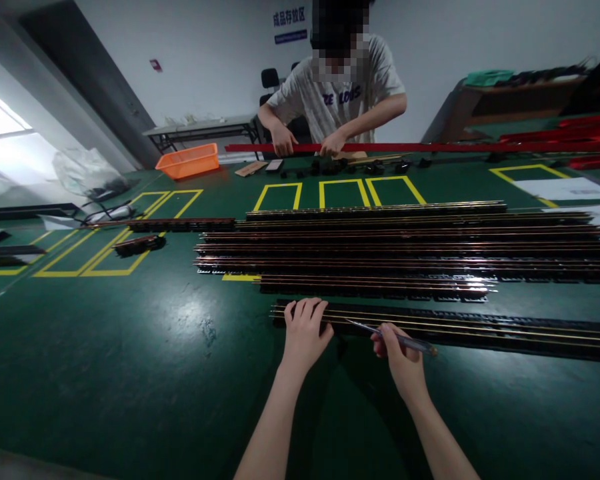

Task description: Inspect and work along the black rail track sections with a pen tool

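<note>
A green tabletop (130, 373) carries everything here. Across its middle lie rows of black strips (380, 251) with coppery rods along them. Nearer, set apart, is one long black strip (505, 344), bearing brass-coloured rods (440, 327) lengthwise. Beyond the rows, a co-worker (335, 87) holds a long red strip (400, 147) in both hands. At far left sits a crumpled clear plastic bag (87, 167), its contents unclear; to its right, an orange basket (189, 163), whose inside I cannot make out. The left hand (304, 328) lies over the near strip's left end; whether it grips or merely presses, I cannot tell. The right hand (400, 357) grasps a slim pointed tool (416, 343), tip at the rods.
</note>
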Available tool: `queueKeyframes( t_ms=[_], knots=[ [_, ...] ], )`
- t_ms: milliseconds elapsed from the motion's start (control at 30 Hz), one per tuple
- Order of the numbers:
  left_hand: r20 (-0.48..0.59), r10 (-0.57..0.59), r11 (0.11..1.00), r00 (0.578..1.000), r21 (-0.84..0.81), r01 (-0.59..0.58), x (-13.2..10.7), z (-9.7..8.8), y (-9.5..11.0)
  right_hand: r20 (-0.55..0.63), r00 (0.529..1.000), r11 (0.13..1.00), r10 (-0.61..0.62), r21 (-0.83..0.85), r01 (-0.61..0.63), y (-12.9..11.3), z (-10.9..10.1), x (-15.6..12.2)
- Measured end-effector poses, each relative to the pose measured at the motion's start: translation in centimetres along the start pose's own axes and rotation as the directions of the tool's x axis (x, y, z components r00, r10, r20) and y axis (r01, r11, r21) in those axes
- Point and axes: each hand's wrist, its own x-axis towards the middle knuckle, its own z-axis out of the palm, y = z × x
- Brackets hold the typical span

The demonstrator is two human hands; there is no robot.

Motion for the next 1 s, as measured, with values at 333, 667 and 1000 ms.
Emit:
queueKeyframes(
  t_ms=[333, 667, 1000],
  knots=[
    [-0.016, 0.005, 1.0, 1.0, -0.016, -0.005, 0.0, 0.18, -0.16, -0.016, 1.0, 1.0, 0.0, -0.015, -0.001, -0.25, 0.16, -0.08],
    [-0.02, 0.006, 1.0, 1.0, -0.012, -0.006, 0.06, 0.06, -0.06, -0.002, 1.0, 1.0, 0.002, -0.022, -0.002, -0.35, 0.02, -0.17],
    [-0.008, 0.004, 1.0, 1.0, -0.012, -0.004, 0.05, 0.0, -0.08, -0.007, 1.0, 1.0, -0.008, -0.028, 0.008, -0.11, 0.02, -0.08]
  ],
)
